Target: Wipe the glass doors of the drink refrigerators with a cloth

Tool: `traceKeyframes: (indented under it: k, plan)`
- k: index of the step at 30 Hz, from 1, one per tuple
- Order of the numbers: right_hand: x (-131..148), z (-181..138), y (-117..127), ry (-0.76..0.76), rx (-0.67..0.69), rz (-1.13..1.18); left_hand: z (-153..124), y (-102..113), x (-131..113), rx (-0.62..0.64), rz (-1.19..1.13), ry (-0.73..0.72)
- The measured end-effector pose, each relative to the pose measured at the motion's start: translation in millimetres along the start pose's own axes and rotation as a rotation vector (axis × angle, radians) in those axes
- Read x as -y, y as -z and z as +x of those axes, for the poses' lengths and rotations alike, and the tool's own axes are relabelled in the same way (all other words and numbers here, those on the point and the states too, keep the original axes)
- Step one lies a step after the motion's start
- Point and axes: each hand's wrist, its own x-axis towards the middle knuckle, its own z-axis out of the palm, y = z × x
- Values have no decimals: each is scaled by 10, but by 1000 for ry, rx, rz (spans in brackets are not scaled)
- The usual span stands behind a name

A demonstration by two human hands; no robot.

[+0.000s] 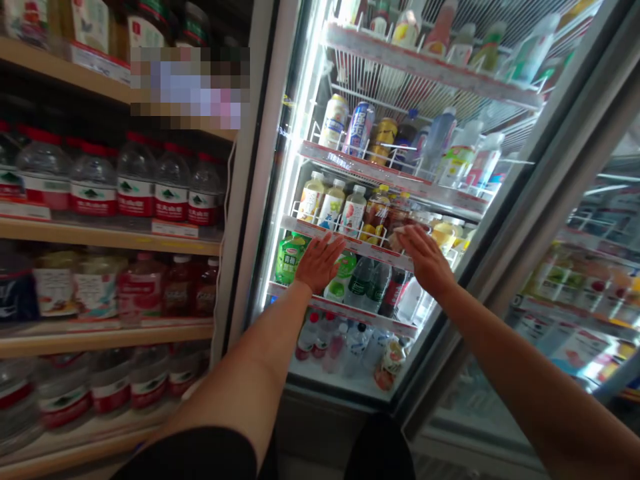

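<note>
My left hand (320,263) is stretched toward the lit drinks fridge, fingers spread, and nothing shows in it. It is in front of the shelf edge (367,251) below the row of juice bottles, near a green bottle (343,270). To the right, my right hand (427,261) reaches toward the same shelf with its fingers extended. A small pale patch shows by its fingertips; I cannot make out what it is. Bottles with pale labels (354,212) and dark tea-coloured bottles (379,208) stand upright behind the shelf's wire rail.
Wooden shelves (100,233) at left hold several red-capped water bottles (136,177). The fridge's metal frame (255,167) stands between. Upper fridge shelves carry cans (359,130) and bottles; the lowest holds more bottles (357,343). Another glass-fronted fridge (575,300) is at right.
</note>
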Motion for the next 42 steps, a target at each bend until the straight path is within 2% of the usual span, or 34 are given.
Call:
traceKeyframes:
  k: [2, 3, 4, 7, 9, 12, 14, 15, 19, 21, 24, 26, 30, 32, 34, 36, 40, 42]
  plan:
    - [-46, -31, 4, -125, -114, -34, 2, 5, -3, 15, -7, 7]
    - [-51, -58, 1, -143, -128, -40, 4, 10, -4, 20, -8, 9]
    - [-45, -93, -2, -116, -99, -33, 6, 16, -6, 24, -8, 12]
    - [-18, -206, 9, 122, 121, 41, 10, 30, -8, 34, -2, 14]
    - [-38, -255, 35, 155, 149, 50, 9, 31, -8, 34, 2, 12]
    - [-99, -286, 61, -50, -41, -23, 7, 27, -8, 26, 7, 10]
    - [-101, -311, 50, -137, -110, -49, 7, 27, -10, 17, 10, 8]
    - [-87, -330, 38, -125, -88, -42, 9, 29, -10, 17, 10, 9]
    - [-39, -399, 17, 83, 130, 35, 13, 33, -9, 23, 9, 8]
    - [-63, -401, 29, 38, 78, 22, 12, 25, -5, 19, 13, 4]
    - [-85, -388, 38, -144, -95, -35, 6, 8, 0, 23, -1, 13]
    - [-48, -394, 27, -148, -85, -30, 2, 0, 1, 21, -11, 16]
    - [40, -416, 3, 33, 87, 58, -3, 1, -4, -3, 4, 4]
    - [26, -402, -1, -6, 26, 51, -2, 5, -6, -5, 11, 1]
    - [-4, -379, -5, -125, -97, 11, 1, 7, -8, 6, 6, 6]
    - [-9, -373, -15, -183, -134, -10, 5, 8, -8, 18, -4, 15]
    - [40, -430, -15, 19, 72, 49, 9, 12, -9, 18, 0, 17]
    - [34, -459, 0, 73, 119, 47, 9, 16, -11, 19, 10, 16]
